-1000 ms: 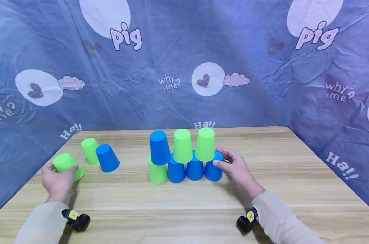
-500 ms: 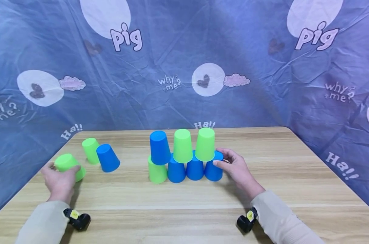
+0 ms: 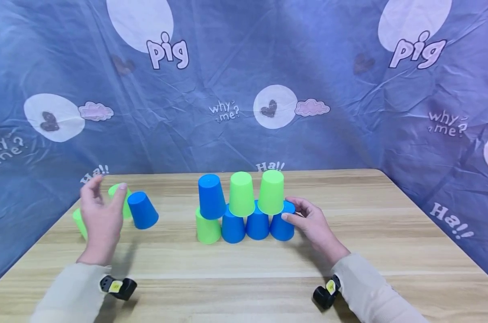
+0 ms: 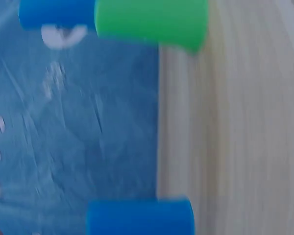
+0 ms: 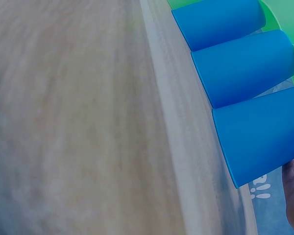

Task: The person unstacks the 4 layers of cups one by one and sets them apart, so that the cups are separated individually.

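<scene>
In the head view my left hand (image 3: 102,220) is raised at the left, fingers and thumb spread apart with nothing between them. It overlaps a green cup (image 3: 79,223) and a second green cup (image 3: 127,208), hiding parts of both. Just right of its thumb is a loose blue cup (image 3: 143,211). My right hand (image 3: 314,226) holds the rightmost blue cup (image 3: 282,226) of a two-level stack near its top, thumb in front and fingers behind. In the right wrist view that hand's fingers (image 5: 293,196) are at the cup's side.
Upside-down cups form the stack: a green cup (image 3: 208,229) and blue cups below, a blue cup (image 3: 211,197) and two green cups (image 3: 241,195) above. The wooden table (image 3: 211,287) ends at a blue printed cloth (image 3: 328,148).
My left hand has let go of the green cup at the far left and moved up and to the right, its fingers opening. My right hand has stayed at the blue cup.
</scene>
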Tool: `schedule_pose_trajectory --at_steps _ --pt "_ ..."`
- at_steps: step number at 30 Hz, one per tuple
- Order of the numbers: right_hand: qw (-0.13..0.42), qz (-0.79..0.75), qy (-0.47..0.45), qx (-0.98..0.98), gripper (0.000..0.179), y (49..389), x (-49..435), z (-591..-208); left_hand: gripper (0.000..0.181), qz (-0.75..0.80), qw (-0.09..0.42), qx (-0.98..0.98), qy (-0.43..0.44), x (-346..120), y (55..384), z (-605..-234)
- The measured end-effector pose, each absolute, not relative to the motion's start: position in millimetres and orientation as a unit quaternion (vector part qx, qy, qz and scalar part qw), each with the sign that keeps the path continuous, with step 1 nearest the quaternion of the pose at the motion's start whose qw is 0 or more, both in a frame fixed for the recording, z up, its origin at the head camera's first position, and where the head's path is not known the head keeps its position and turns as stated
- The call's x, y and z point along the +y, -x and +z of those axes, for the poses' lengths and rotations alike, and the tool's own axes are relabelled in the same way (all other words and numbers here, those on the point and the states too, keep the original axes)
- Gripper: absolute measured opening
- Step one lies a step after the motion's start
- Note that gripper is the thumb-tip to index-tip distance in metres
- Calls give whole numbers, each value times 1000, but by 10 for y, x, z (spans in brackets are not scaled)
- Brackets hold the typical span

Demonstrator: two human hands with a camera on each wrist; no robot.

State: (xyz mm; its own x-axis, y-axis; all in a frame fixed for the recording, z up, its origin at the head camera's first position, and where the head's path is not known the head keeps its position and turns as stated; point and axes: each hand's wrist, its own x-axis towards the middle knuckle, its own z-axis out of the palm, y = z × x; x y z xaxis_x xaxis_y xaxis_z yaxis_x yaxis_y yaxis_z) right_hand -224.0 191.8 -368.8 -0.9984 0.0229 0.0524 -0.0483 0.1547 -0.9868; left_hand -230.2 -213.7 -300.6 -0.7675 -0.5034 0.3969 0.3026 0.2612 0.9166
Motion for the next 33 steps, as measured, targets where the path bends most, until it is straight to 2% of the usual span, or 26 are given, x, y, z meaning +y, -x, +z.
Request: schedule_pose_trajectory --at_steps 7,12,17,33 --pt "29 649 -8 -760 53 2243 1921 -3701 39 -685 265 -678 17 -1763 2226 -2945" --pt "29 650 -10 -759 54 2243 1915 -3700 36 -702 240 -668 56 -1573 2177 -2918" --pt "33 649 -10 -760 53 2238 1922 -3694 41 -683 212 -695 72 -1426 2170 -2909" --pt "32 646 -7 -763 53 2242 1913 -3685 68 -649 63 -753 89 -1173 2226 -3102"
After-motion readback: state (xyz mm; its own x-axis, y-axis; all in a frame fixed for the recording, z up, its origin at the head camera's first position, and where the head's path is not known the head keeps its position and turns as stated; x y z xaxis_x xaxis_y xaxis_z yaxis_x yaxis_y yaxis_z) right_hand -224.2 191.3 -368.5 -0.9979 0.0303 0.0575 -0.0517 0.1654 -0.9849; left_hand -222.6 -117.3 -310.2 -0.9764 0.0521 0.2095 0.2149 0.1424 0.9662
